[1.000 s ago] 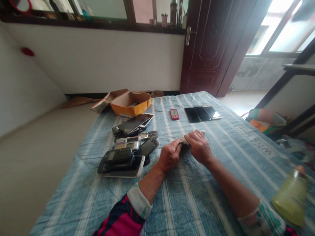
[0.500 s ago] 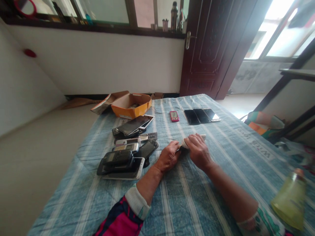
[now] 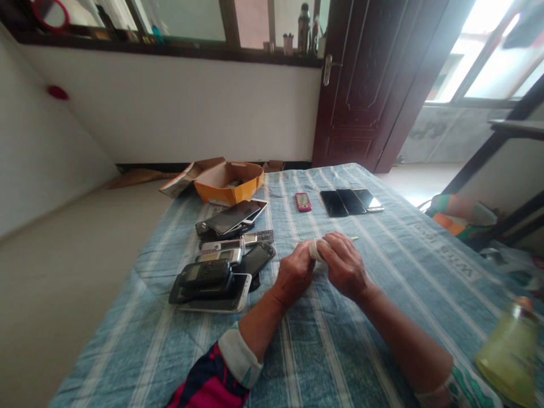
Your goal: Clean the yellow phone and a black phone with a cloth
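Observation:
My left hand and my right hand meet over the middle of the bed-like surface, both closed. A white cloth is bunched under the fingers of my right hand, and its edge touches my left fingers. What my left hand grips is hidden behind its fingers. Beyond the hands lies a small pink-framed phone. Right of it, three dark-screened phones rest side by side. To the left of my hands, several old phones are piled, some overlapping.
An open orange cardboard box stands at the far left edge of the blue striped cloth cover. A yellowish translucent bottle is near my right forearm. Beyond are a dark red door and a windowsill with a flask.
The white cloth has shifted left between my hands and now shows bunched by my left fingers. The dark gap between the hands has closed. The view has moved slightly.

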`<state>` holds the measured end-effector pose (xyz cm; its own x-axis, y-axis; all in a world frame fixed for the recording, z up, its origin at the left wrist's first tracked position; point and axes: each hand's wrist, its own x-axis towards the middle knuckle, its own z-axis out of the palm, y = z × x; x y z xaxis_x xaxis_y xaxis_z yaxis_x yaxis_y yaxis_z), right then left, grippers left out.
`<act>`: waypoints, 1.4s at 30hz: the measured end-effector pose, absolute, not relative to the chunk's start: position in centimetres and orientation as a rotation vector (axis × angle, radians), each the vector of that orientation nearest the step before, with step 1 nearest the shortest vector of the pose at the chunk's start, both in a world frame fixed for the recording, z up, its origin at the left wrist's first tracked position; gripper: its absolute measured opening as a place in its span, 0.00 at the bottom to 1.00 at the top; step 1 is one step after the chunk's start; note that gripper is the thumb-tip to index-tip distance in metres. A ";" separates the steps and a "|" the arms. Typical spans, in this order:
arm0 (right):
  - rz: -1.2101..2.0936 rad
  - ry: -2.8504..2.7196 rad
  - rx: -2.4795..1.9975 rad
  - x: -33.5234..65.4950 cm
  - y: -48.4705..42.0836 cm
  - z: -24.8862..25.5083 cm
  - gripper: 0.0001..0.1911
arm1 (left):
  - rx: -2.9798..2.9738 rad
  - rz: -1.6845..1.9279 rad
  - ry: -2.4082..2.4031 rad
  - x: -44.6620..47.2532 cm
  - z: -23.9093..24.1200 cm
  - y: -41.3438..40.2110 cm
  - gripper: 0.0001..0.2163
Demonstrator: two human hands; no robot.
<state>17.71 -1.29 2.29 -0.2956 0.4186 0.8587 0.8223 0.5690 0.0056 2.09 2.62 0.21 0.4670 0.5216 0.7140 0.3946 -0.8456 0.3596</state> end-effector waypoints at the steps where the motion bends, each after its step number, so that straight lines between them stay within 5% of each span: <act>1: -0.569 -1.902 -0.981 17.9 -1.4 2.5 0.15 | 2.603 1.371 0.810 2.2 0.5 2.4 0.13; 14: -0.454 -1.728 -1.009 20.1 -1.8 3.0 0.20 | 2.606 1.470 0.824 4.7 3.3 1.0 0.12; 26: -0.657 -1.506 -1.233 23.0 -0.4 1.5 0.17 | 2.097 1.348 0.755 7.8 0.8 3.2 0.15; 42: -0.756 -1.633 -1.262 22.9 -1.0 1.9 0.19 | 2.148 1.275 0.697 7.9 0.3 3.5 0.13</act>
<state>22.88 -1.00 1.92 -0.0640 0.3984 0.9150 0.9555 0.2891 -0.0590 7.91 3.47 0.33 0.4182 0.6688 0.6147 0.1561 -0.7196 0.6767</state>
